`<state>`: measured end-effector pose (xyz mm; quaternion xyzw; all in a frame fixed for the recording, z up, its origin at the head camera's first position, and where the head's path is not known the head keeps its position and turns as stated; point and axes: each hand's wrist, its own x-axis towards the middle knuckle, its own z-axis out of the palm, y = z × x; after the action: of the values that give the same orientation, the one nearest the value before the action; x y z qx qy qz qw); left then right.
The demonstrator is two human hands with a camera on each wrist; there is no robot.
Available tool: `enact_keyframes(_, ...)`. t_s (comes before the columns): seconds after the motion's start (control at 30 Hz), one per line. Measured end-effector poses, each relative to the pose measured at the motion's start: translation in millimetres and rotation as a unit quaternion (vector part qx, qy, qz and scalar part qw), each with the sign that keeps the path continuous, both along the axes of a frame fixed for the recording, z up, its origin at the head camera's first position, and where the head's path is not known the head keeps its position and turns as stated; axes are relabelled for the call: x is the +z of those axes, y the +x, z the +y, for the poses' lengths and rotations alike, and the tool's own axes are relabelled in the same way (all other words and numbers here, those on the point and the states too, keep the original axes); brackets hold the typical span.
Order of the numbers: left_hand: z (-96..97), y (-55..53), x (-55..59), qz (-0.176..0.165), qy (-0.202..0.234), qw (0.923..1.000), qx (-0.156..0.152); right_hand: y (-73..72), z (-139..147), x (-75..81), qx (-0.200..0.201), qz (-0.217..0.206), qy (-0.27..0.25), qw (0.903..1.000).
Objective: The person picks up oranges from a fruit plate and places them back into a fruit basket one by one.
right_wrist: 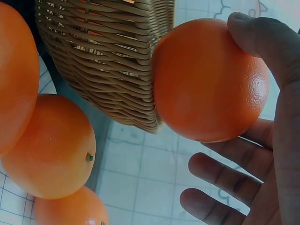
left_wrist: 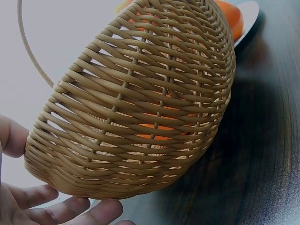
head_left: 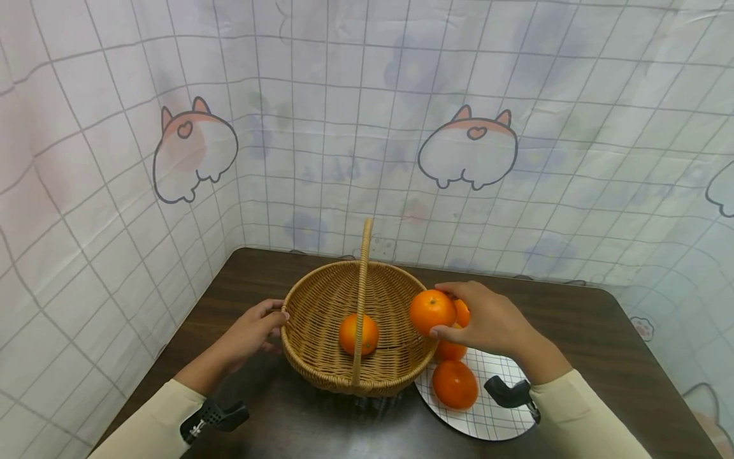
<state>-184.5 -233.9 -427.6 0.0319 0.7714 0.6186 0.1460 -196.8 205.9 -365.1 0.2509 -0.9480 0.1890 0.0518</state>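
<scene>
A woven wicker basket [head_left: 315, 306] with a tall arched handle [head_left: 364, 274] stands on the table. One orange [head_left: 347, 334] lies inside it, also showing through the weave in the left wrist view. My left hand [head_left: 252, 333] grips the basket's left rim, thumb on the upper edge and fingers against the outer side. In my right hand [head_left: 487, 317], thumb and forefinger pinch another orange [head_left: 430, 311] at the basket's right rim. The right wrist view shows this held orange [right_wrist: 206, 79] overlapping the rim, with the other fingers spread below it.
To the right of the basket is a white plate [head_left: 487, 424] with a grid pattern. Several oranges [head_left: 455, 385] sit on it, partly behind the right hand. The dark wooden table [head_left: 579, 357] meets a cloth-covered wall [head_left: 344, 127] at the back and left.
</scene>
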Motion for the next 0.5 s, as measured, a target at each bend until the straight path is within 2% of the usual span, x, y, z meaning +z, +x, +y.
enact_keyframes(0.5, 0.2, 1.6, 1.3, -0.003, -0.003, 1.0, 0.005, 0.6, -2.7, -2.9, 0.004, -0.009, 0.005, 0.9999)
